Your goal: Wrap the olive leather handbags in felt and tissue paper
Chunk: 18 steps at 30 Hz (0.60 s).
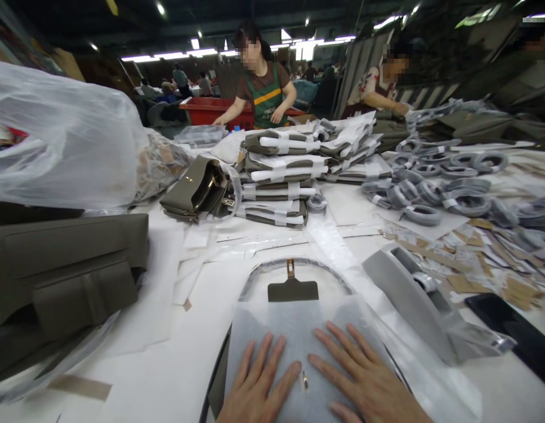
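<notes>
Left grip [261,376] | right grip [358,370] | both splayed, empty on pale sheet [294,323] | tabletop [184,364] beyond left edge

My sheet of thin paper [272,329] is translucent bluish-white, the flat leather tab [293,291] plain olive-grey, the long tape dispenser [408,305] light grey

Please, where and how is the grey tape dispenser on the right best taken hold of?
Probably by the long side walls of the tape dispenser, near its far end, with the right hand coming from above. The body lies lengthwise and its walls look smooth there, while the tape roll sits in the middle and the near end has the shiny tip.
</notes>
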Motion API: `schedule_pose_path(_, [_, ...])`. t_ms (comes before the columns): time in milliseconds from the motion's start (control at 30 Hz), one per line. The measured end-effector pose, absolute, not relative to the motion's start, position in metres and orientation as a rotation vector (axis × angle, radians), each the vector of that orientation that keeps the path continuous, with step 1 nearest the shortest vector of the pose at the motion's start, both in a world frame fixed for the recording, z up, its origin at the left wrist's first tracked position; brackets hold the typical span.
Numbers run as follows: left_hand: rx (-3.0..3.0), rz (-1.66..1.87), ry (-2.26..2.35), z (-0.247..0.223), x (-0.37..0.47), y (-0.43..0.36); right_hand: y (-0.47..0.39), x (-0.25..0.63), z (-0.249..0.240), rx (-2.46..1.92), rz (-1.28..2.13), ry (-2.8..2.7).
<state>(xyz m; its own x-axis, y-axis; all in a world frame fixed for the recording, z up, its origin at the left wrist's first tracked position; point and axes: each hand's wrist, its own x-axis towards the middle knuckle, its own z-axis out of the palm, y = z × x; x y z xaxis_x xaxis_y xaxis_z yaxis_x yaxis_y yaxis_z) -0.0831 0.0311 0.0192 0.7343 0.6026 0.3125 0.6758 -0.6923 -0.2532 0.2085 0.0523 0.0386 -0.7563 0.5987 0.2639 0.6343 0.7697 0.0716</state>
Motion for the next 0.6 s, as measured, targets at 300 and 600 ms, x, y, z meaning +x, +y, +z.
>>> schedule_pose_path(300, [-2.676,-0.377,-1.095,0.025,-0.096,0.080,0.087,0.212,0.036,-1.018,-0.211,-2.704])
schedule_pose_path(600, [-2.749,-0.420,-1.249,0.051,-0.082,0.112,0.112,0.198,0.048,-1.291,0.159,-2.614])
